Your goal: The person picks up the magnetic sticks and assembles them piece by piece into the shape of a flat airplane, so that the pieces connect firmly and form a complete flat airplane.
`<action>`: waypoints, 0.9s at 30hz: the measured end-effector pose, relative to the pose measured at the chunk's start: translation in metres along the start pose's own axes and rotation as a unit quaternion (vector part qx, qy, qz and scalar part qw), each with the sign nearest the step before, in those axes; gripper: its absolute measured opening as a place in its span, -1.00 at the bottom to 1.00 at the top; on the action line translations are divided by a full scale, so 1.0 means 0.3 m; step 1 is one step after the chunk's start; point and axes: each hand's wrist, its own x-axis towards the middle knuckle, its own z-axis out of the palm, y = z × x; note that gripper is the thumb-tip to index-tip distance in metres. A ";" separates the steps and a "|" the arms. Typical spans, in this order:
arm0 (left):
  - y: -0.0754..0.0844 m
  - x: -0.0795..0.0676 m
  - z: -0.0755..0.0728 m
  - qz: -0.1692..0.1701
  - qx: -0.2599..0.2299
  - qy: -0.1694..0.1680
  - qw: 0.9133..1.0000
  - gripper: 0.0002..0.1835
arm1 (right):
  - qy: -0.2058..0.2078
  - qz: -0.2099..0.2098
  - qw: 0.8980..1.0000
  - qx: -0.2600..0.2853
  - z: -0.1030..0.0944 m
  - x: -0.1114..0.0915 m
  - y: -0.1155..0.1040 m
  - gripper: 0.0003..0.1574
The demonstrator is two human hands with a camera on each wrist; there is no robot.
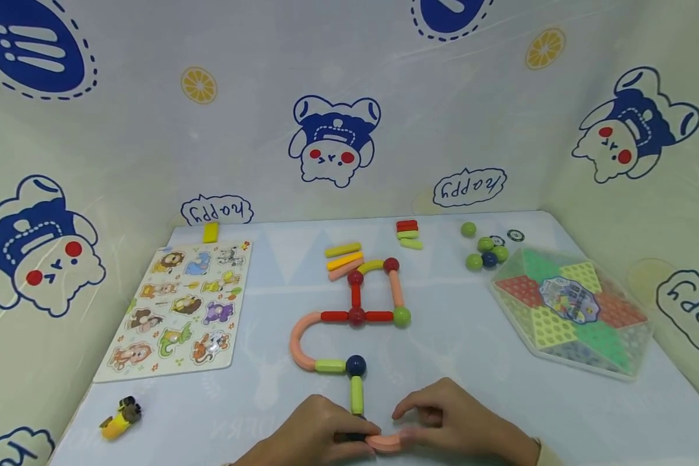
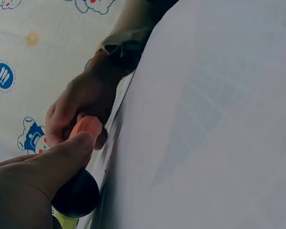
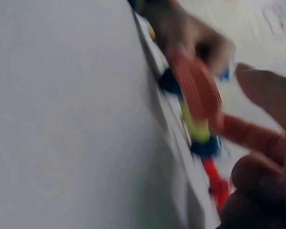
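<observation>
In front of me, my left hand (image 1: 319, 427) pinches the near end of a pink curved magnetic rod (image 1: 386, 443). A dark blue ball (image 2: 77, 193) sits against that end, mostly hidden by my fingers in the head view. From the ball a light green rod (image 1: 357, 395) leads away to another dark blue ball (image 1: 356, 366). My right hand (image 1: 457, 417) is at the rod's other end: one finger touches the pink rod (image 3: 198, 88), while the thumb stands apart from it. Beyond lie a pink arc rod (image 1: 300, 340) and a frame of red rods (image 1: 334, 316) and balls.
Loose yellow rods (image 1: 343, 250) and short red and green rods (image 1: 408, 226) lie at the back. Green balls (image 1: 474, 261) lie beside a clear lidded box (image 1: 565, 353) on the right. An animal puzzle board (image 1: 175, 310) and a yellow toy vehicle (image 1: 116, 424) are left.
</observation>
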 end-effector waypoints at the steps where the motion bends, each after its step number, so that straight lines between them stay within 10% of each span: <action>1: 0.000 -0.001 0.000 -0.004 0.000 -0.002 1.000 -0.75 | 0.021 0.016 0.999 -0.018 -0.021 0.004 0.007 -0.81; 5: -0.001 -0.003 -0.003 -0.014 0.007 -0.001 1.000 -0.73 | 0.135 0.122 0.978 -0.102 -0.137 0.026 0.055 -0.81; 14: 0.003 -0.009 0.002 -0.002 -0.004 0.000 1.000 -0.72 | 0.347 0.226 0.878 -0.239 -0.418 0.065 0.255 -0.67; 22: 0.003 -0.005 0.010 -0.005 0.005 0.003 1.000 -0.74 | 0.390 0.283 0.842 -0.242 -0.527 0.121 0.319 -0.48; 27: 0.003 -0.005 0.006 -0.003 0.007 0.008 1.000 -0.74 | 0.377 0.291 0.836 -0.272 -0.542 0.141 0.330 -0.47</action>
